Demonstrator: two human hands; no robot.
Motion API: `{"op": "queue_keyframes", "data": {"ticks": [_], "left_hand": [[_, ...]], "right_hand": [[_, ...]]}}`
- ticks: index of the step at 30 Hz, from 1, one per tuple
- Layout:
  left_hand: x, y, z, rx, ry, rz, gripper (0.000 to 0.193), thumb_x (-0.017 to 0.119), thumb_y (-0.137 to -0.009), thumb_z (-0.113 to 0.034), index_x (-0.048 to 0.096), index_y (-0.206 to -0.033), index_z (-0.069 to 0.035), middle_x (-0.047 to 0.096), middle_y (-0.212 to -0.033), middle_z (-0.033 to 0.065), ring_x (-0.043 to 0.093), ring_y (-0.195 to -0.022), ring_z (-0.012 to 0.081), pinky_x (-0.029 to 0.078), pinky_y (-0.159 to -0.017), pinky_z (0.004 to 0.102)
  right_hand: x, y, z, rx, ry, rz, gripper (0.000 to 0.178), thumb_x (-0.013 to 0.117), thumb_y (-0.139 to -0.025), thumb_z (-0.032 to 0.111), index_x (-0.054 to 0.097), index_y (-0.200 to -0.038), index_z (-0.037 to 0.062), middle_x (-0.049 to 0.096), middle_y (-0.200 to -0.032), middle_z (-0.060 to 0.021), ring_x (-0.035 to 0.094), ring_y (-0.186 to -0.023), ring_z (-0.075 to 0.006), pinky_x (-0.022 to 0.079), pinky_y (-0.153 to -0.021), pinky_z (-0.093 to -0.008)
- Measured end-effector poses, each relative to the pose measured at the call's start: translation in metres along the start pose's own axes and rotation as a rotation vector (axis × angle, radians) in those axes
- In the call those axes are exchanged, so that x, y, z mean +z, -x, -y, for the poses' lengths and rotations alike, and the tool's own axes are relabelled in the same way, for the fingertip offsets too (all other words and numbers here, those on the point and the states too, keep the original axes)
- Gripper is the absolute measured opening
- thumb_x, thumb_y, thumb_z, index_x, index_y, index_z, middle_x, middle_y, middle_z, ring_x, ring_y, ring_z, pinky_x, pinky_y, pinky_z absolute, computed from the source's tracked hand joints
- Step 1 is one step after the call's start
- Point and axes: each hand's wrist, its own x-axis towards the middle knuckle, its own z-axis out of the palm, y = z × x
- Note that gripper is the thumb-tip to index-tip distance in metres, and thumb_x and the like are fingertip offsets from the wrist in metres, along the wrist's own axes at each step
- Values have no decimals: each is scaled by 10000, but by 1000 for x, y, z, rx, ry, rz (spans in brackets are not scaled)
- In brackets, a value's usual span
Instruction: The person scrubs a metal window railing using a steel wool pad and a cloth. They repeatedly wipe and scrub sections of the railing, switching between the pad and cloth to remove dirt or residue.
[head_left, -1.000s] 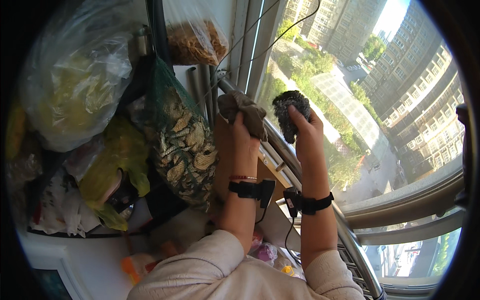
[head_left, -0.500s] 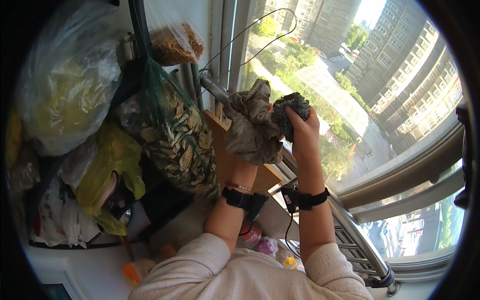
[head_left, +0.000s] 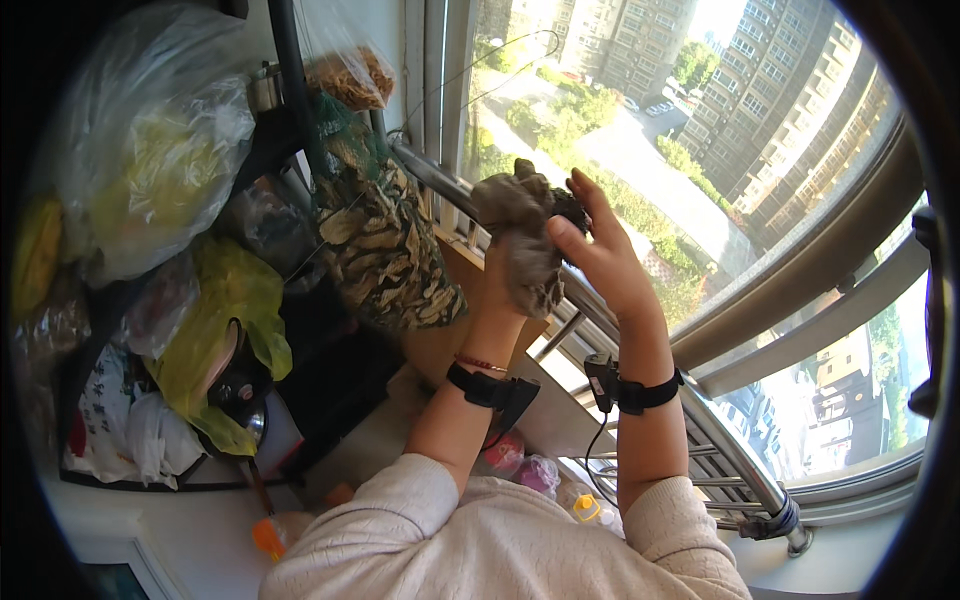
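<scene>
In front of the window, my left hand (head_left: 508,268) grips a crumpled grey-brown cloth (head_left: 530,235); folds of it cover most of the fingers. Pressed close to the cloth's right side is a dark steel wool scourer (head_left: 571,209), only partly visible. My right hand (head_left: 608,255) has its thumb and fingers on either side of the scourer, the fingers fairly straight. Both wrists wear black straps with small devices, and a cable hangs from the right one.
A metal railing (head_left: 735,450) runs along the window. At left hang a green net bag (head_left: 385,250) of dried slices and a clear bag (head_left: 350,78) of brown pieces. A rack holds a yellow-green plastic bag (head_left: 235,310) and other bags. A thin wire loop (head_left: 500,75) sticks out by the window frame.
The cloth has been bunched smaller and brought against the scourer, now mostly hidden. My right hand's fingers have straightened and loosened. The view has shifted slightly.
</scene>
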Motion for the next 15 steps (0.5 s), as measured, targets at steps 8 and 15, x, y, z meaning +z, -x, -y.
{"op": "queue_keyframes", "data": {"ticks": [8,15], "left_hand": [[26,29,0,16,78,172,527,577,-1031,-360,494,-1391,15,578,-1359,165,591,-1250,279,499,-1061,428],[-15,16,-13,-62,222,-39,529,545,-1032,-491,578,-1291,-30,637,-1289,166,583,-1245,309,447,-1089,459]], "right_hand": [[11,4,-13,91,-394,-153,452,761,-910,198,631,-1244,-76,583,-1349,-214,637,-1156,-270,542,-979,-408],[-7,30,-27,164,-1246,-95,391,608,-1030,193,559,-1353,-22,681,-1235,-178,684,-1095,-321,579,-954,-463]]}}
